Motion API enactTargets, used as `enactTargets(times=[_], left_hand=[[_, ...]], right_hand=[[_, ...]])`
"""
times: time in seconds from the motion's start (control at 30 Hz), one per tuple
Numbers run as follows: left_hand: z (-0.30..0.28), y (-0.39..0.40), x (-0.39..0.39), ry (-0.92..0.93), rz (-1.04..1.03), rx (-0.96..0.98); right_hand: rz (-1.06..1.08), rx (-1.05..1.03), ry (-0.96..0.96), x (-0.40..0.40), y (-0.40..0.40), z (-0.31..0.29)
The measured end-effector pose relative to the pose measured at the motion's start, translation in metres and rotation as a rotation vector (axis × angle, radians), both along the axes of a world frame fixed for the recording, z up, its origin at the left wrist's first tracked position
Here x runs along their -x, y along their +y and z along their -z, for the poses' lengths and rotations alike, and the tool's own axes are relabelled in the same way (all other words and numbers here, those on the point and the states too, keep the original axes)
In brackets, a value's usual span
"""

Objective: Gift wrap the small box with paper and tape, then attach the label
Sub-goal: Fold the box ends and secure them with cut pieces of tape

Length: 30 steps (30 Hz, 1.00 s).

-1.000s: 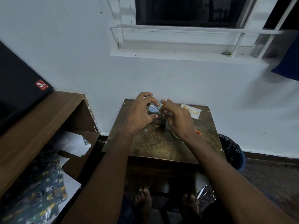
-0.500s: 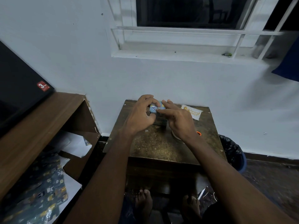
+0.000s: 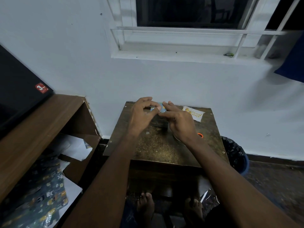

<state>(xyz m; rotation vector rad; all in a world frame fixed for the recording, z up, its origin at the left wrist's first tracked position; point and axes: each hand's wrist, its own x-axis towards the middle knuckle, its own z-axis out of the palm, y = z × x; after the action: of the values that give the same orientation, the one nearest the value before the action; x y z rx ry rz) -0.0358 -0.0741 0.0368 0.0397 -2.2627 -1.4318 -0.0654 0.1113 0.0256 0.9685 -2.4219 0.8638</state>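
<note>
Box (image 3: 159, 109) now pinched by left hand (image 3: 142, 114); right hand (image 3: 176, 120) fingers flattened on wrap since earlier; fold being pressed, label (image 3: 193, 113) unattached.

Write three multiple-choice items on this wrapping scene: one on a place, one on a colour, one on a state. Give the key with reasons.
1. Where does the label lie?
A. far right of the table
B. on the floor
C. on the windowsill

2. What colour is the ring showing by the right wrist?
A. green
B. orange
C. white

3. What is the left hand doing?
A. lying flat
B. hanging idle
C. pinching the small box

Key: 1 A, it lies by the table's far right corner; 2 B, an orange arc shows; 3 C, thumb and fingers close on it.
</note>
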Motion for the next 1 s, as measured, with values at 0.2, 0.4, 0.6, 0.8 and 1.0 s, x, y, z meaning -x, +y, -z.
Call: enactTargets(times=[0.2,0.4,0.6,0.8,1.0], left_hand=[[0.002,-0.004,0.002,0.019,-0.009,0.010],[0.002,-0.004,0.003,0.028,-0.021,0.036],[-0.002,0.008,0.001,-0.059,0.029,-0.202],[0.002,0.021,0.008,-0.084,-0.058,-0.317],[0.001,0.022,0.011,-0.077,-0.055,-0.213]], right_hand=[[0.002,-0.002,0.000,-0.001,0.000,0.000],[0.001,0.000,-0.002,-0.001,0.000,0.001],[-0.011,-0.005,0.001,-0.001,0.001,0.001],[0.013,0.282,-0.234,-0.004,0.002,-0.008],[0.083,0.374,-0.401,-0.003,-0.002,-0.008]])
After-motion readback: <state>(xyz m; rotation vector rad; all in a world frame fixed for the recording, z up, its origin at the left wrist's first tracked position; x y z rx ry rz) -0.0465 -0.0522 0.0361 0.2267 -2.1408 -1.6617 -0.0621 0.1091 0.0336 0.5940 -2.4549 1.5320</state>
